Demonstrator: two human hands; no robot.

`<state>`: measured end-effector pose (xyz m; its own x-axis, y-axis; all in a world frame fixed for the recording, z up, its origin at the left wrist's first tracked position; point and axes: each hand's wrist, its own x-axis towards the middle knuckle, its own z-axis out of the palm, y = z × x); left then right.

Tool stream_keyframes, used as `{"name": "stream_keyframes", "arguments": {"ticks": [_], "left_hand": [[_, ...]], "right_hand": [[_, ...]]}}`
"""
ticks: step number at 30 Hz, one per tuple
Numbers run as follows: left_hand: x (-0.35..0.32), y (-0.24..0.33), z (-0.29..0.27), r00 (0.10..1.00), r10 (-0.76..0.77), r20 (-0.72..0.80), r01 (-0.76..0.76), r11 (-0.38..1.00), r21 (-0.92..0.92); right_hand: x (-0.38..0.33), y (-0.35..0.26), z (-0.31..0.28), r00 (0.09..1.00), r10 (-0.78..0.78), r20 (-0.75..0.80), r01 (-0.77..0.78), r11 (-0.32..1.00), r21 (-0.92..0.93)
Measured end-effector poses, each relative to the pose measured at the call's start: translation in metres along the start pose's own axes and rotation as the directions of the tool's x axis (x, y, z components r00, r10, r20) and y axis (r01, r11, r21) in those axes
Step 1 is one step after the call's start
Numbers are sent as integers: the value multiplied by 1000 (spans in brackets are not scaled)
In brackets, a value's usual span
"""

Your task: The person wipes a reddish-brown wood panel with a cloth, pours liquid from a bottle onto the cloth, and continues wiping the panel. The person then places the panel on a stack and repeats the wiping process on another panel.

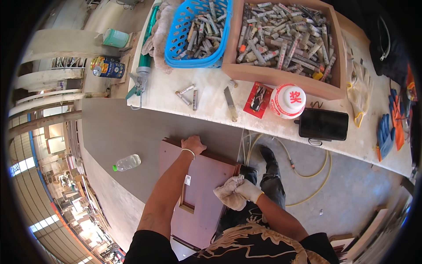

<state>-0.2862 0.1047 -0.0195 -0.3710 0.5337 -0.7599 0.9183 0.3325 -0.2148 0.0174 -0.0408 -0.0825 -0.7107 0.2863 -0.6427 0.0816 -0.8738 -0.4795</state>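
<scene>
While my gloved right hand (pixel 249 192) is closed around a bunched rag (pixel 229 193) over the right edge of the reddish-brown wooden panel (pixel 207 189), my bare left hand (pixel 193 144) lies on the panel's upper edge, fingers bent; I cannot tell whether they pinch it. The panel sits low in the middle of the frame, its rectangular opening (pixel 187 206) already cut; I judge the work to be under way, but how much of the surface the rag has covered, or has left, doesn't show. Left of centre, a green-capped bottle (pixel 127 163) lies on a grey board (pixel 116 132). Across the upper frame, the workbench (pixel 202 99) bears a blue basket (pixel 193 64) and a wooden box (pixel 281 79), both holding stick stubs (pixel 285 39).
</scene>
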Motion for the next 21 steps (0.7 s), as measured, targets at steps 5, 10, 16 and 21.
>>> {"name": "stream_keyframes", "arguments": {"ticks": [5,10,16,21], "left_hand": [[-44,-10,-26,850,21,-526,-201,936,-288],[-75,5,-119,311,11,-950,-513,844,-158],[-11,5,-151,351,-49,-935,-669,686,-287],[-43,-38,-91,253,-367,-895,-725,541,-427]], "right_hand": [[-17,-14,-3,992,123,-41,-121,992,33],[-19,-31,4,989,149,21,-150,988,34],[-2,-23,1,989,93,113,-83,993,-88],[-25,-30,38,989,112,-98,-103,991,87]]}}
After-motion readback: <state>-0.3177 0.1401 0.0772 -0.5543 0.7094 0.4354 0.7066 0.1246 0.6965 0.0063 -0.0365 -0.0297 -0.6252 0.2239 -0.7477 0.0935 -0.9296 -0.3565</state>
